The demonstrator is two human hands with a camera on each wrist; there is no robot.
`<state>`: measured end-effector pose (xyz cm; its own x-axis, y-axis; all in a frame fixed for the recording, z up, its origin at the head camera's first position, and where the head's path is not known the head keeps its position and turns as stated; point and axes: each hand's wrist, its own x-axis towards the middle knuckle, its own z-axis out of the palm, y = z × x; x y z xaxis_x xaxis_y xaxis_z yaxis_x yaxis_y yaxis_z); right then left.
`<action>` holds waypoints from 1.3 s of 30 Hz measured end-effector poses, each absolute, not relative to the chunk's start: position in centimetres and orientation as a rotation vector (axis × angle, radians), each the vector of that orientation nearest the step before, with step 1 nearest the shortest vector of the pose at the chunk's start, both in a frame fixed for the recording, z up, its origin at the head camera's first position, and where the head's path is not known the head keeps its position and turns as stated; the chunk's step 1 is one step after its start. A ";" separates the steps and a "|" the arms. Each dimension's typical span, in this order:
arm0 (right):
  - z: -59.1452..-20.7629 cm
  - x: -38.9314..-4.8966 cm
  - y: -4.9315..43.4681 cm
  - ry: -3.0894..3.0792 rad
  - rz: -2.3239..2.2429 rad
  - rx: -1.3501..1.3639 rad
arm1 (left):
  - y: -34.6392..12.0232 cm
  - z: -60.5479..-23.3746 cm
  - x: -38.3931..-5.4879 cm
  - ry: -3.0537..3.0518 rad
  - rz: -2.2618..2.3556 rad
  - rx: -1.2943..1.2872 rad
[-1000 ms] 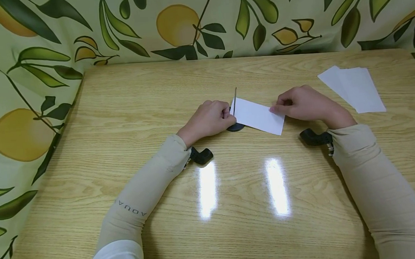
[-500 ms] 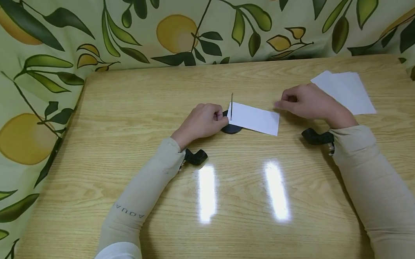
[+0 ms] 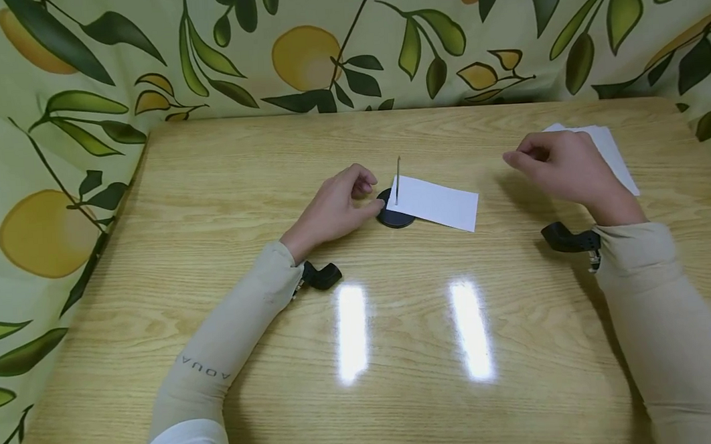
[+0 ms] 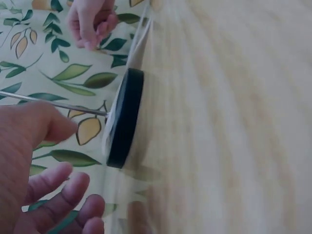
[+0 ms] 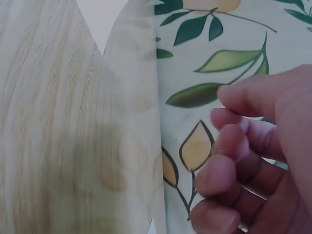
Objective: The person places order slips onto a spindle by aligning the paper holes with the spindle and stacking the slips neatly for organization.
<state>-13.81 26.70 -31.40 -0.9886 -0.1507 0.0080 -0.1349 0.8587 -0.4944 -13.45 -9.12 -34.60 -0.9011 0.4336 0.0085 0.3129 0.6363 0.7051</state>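
Observation:
A paper spike stands on the table, with a black round base (image 3: pixel 395 220) and a thin upright metal rod (image 3: pixel 398 173). A white paper slip (image 3: pixel 442 204) is pierced near its left end by the rod and lies low over the base, its right end reaching past it. My left hand (image 3: pixel 338 203) is just left of the base, thumb and fingers apart and holding nothing; the left wrist view shows the base (image 4: pixel 126 119) beyond the fingers. My right hand (image 3: pixel 573 170) hovers between the slip and a pile of white paper slips (image 3: pixel 614 155), fingers loosely curled around nothing.
The pile lies at the table's back right, partly covered by my right hand. A fruit-patterned cloth (image 3: pixel 214 55) hangs behind and to the left of the wooden table (image 3: pixel 280 400). Black wrist cameras (image 3: pixel 323 276) sit under both wrists.
My right hand has let go of the slip and moved right toward the pile. The left hand has released the slip's left end, drawn back left and spread its fingers.

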 end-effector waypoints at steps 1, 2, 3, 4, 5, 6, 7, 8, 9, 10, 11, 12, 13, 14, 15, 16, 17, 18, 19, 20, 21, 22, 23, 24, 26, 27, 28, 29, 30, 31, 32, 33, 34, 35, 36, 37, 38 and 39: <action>-31.4 -13.8 27.0 3.017 -0.813 -0.215 | -9.1 -34.7 -13.4 2.688 1.115 0.633; -31.5 -13.7 27.2 3.033 -0.839 -0.199 | -9.1 -34.7 -13.4 2.683 1.111 0.647; -31.6 -13.6 27.5 3.053 -0.860 -0.186 | -9.1 -34.8 -13.3 2.674 1.115 0.664; -31.7 -13.6 27.7 3.068 -0.880 -0.177 | -9.1 -34.9 -13.3 2.669 1.111 0.674; -31.8 -13.5 28.0 3.089 -0.899 -0.172 | -9.0 -34.9 -13.2 2.662 1.102 0.682; -32.0 -13.5 28.2 3.096 -0.917 -0.153 | -9.0 -35.0 -13.2 2.658 1.092 0.686; -32.0 -13.4 28.5 3.102 -0.934 -0.128 | -8.9 -35.1 -13.1 2.657 1.077 0.688; -32.1 -13.3 28.7 3.095 -0.960 -0.094 | -8.9 -35.2 -13.1 2.654 1.068 0.687; -32.1 -13.3 29.0 3.091 -0.972 -0.060 | -8.9 -35.2 -13.0 2.650 1.063 0.687; -32.2 -13.2 29.3 3.082 -0.985 -0.021 | -8.8 -35.3 -13.0 2.648 1.053 0.687; -32.3 -13.2 29.6 3.074 -0.999 0.014 | -8.7 -35.4 -12.9 2.644 1.047 0.687; -32.4 -13.1 29.9 3.060 -1.015 0.047 | -8.7 -35.5 -12.9 2.641 1.044 0.687; -32.4 -13.2 30.2 3.055 -1.031 0.068 | -8.6 -35.6 -12.9 2.635 1.045 0.687; -32.5 -13.2 30.4 3.049 -1.052 0.082 | -8.5 -35.7 -12.9 2.628 1.051 0.686; -32.5 -13.2 30.7 3.043 -1.069 0.091 | -8.5 -35.7 -12.9 2.625 1.052 0.687; -32.5 -13.2 30.8 3.036 -1.089 0.095 | -8.4 -35.8 -12.8 2.622 1.051 0.687; -32.5 -13.2 31.0 3.028 -1.109 0.100 | -8.3 -35.8 -12.8 2.619 1.051 0.686; -32.5 -13.3 31.2 3.024 -1.124 0.103 | -8.2 -35.8 -12.8 2.617 1.050 0.687; -32.5 -13.3 31.3 3.018 -1.133 0.111 | -8.2 -35.9 -12.8 2.615 1.048 0.686; -32.4 -13.3 31.4 3.013 -1.137 0.119 | -8.1 -35.9 -12.7 2.616 1.046 0.687; -32.4 -13.3 31.5 3.008 -1.133 0.128 | -8.0 -35.9 -12.7 2.615 1.044 0.688; -32.4 -13.3 31.6 3.008 -1.124 0.135 | -7.9 -36.0 -12.7 2.613 1.046 0.685; -32.4 -13.4 31.7 3.007 -1.114 0.147 | -7.8 -36.0 -12.7 2.612 1.050 0.684; -32.4 -13.4 31.8 3.005 -1.105 0.156 | -7.8 -36.1 -12.7 2.611 1.054 0.681; -32.3 -13.5 32.0 3.010 -1.079 0.170 | -7.7 -36.1 -12.7 2.614 1.065 0.676; -32.3 -13.6 32.1 3.009 -1.071 0.180 | -7.7 -36.1 -12.7 2.614 1.071 0.674; -32.4 -13.7 32.3 3.007 -1.063 0.192 | -7.7 -36.2 -12.7 2.615 1.076 0.670; -32.4 -13.7 32.4 3.009 -1.056 0.202 | -7.7 -36.2 -12.7 2.616 1.080 0.669; -32.5 -13.8 32.6 3.006 -1.052 0.212 | -7.7 -36.2 -12.7 2.617 1.080 0.666; -32.5 -13.8 32.8 3.001 -1.045 0.227 | -7.7 -36.2 -12.7 2.620 1.078 0.666; -32.6 -13.9 33.0 2.992 -1.045 0.244 | -7.7 -36.2 -12.7 2.620 1.078 0.665; -32.7 -13.9 33.2 2.989 -1.039 0.258 | -7.7 -36.3 -12.6 2.620 1.077 0.664; -32.8 -13.9 33.4 2.986 -1.031 0.272 | -7.6 -36.3 -12.6 2.621 1.075 0.664; -32.9 -13.9 33.6 2.979 -1.028 0.289 | -7.6 -36.3 -12.6 2.621 1.074 0.666; -33.0 -13.9 33.8 2.964 -1.029 0.312 | -7.6 -36.3 -12.6 2.621 1.073 0.667; -33.0 -13.9 34.0 2.949 -1.044 0.335 | -7.6 -36.3 -12.6 2.620 1.074 0.668; -33.1 -13.9 34.2 2.937 -1.059 0.357 | -7.6 -36.3 -12.6 2.620 1.074 0.670; -33.2 -13.9 34.3 2.925 -1.072 0.382 | -7.6 -36.3 -12.6 2.620 1.074 0.670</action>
